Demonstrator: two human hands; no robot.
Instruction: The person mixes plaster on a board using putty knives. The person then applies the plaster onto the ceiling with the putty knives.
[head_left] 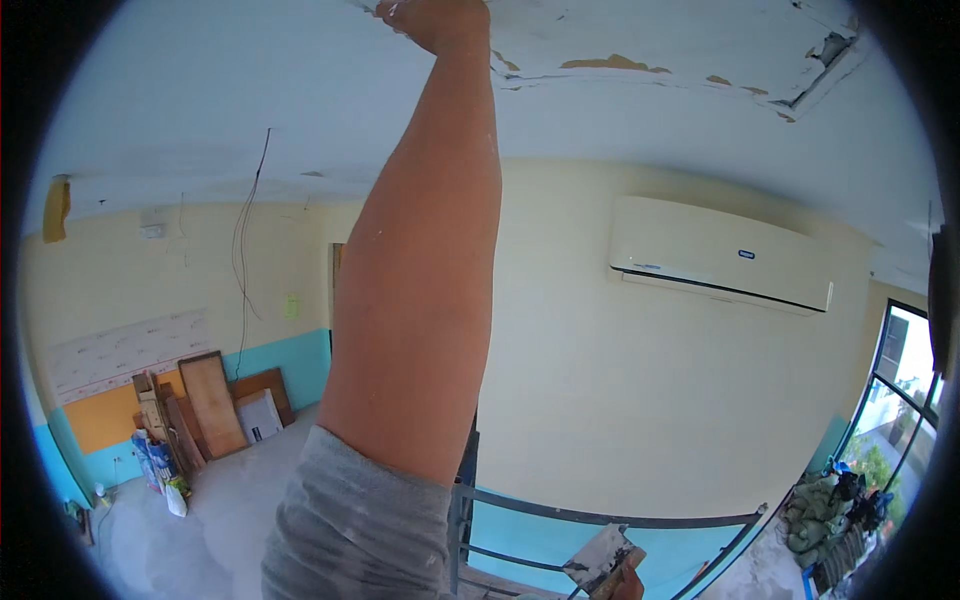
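My left hand is raised to the white ceiling, at the end of a bare forearm and a grey sleeve. Its fingers look closed, with white smears on them. A thin greyish edge shows beside them, but the top of the picture cuts off what they hold. Low on the right, my right hand shows only in part. It grips a flat, squarish plate smeared with grey-white filler. Right of the raised hand, the ceiling has peeled brown patches and a cracked, broken seam.
A dark metal railing curves below and ahead. An air conditioner hangs on the cream wall. Wires dangle from the ceiling at left. Boards and bags lean by the left wall. Sacks lie beneath the right window.
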